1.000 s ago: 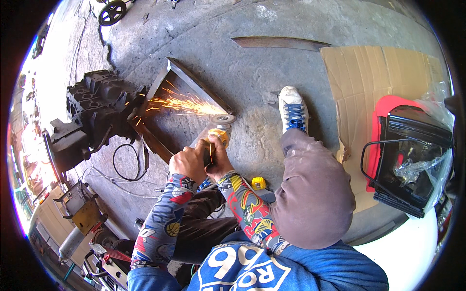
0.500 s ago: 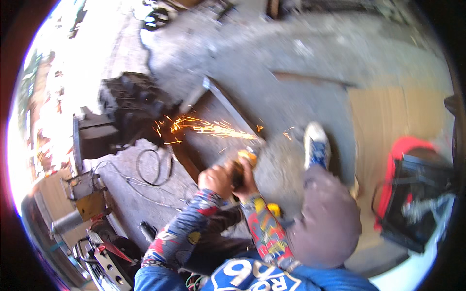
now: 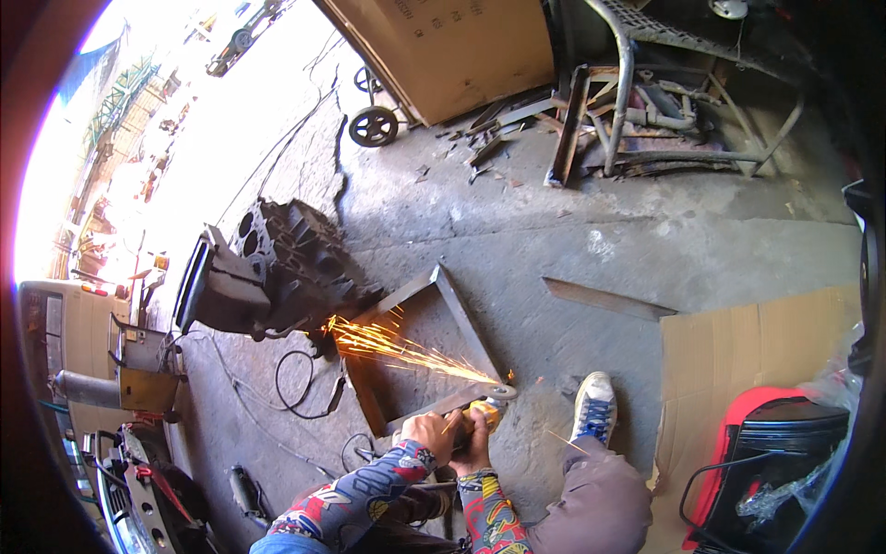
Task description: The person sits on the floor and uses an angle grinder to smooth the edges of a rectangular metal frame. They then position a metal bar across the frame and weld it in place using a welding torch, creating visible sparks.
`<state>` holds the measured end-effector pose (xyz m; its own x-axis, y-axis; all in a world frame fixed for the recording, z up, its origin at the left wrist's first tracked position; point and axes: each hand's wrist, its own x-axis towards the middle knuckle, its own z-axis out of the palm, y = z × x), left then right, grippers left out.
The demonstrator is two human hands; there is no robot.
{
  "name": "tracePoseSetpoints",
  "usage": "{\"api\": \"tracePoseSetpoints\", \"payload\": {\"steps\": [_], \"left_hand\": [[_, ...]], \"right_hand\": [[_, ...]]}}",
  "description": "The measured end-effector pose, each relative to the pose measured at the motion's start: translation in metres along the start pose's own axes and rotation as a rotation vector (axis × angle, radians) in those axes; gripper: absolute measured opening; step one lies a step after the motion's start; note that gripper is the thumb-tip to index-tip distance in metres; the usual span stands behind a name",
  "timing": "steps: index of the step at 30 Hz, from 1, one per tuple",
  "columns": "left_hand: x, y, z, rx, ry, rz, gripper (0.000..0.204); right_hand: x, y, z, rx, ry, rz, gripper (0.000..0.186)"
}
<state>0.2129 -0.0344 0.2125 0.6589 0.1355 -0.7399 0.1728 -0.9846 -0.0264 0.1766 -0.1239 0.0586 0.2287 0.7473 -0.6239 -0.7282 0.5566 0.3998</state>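
From the head view, we are looking down at our two bare hands working together on one tool. Our left hand [image 3: 427,436] is wrapping around the body of the yellow and black grinder [image 3: 482,415], and our right hand [image 3: 472,441] is closing on it from the other side, so both grips are narrow and filled by the tool; the exact placing of the fingers is too small to tell. The grinder is pointing away from us, and its disc [image 3: 501,392] is sitting at the near right corner of a metal frame [image 3: 466,319] lying on the concrete floor [image 3: 554,240]. Orange sparks [image 3: 406,351] are streaming from that corner leftward across the inside of the frame, toward the dark engine block [image 3: 300,254] that is standing just beside its left side. A black cable [image 3: 288,388] is looping on the floor below the engine block. To the right of the grinder, our white shoe [image 3: 598,392] with blue laces is resting on the floor, and a metal strip [image 3: 609,298] is lying beyond it, reaching the edge of a flat cardboard sheet [image 3: 720,360]. Farther off, a large cardboard box [image 3: 461,55] is standing near a bent-tube rack [image 3: 620,83].
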Motion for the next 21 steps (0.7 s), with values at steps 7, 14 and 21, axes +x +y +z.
{"api": "tracePoseSetpoints", "payload": {"steps": [7,14,21], "left_hand": [[-0.003,-0.001,-0.013,0.017,-0.057,-0.009,0.048],[0.001,-0.013,0.008,-0.051,0.114,0.057,0.059],[0.004,-0.008,0.013,0.013,0.093,0.051,0.061]], "right_hand": [[0.007,-0.002,-0.006,0.028,0.017,-0.015,0.045],[0.005,0.003,-0.003,0.029,0.034,-0.024,0.042],[0.001,0.002,-0.002,0.006,0.070,-0.055,0.038]]}}
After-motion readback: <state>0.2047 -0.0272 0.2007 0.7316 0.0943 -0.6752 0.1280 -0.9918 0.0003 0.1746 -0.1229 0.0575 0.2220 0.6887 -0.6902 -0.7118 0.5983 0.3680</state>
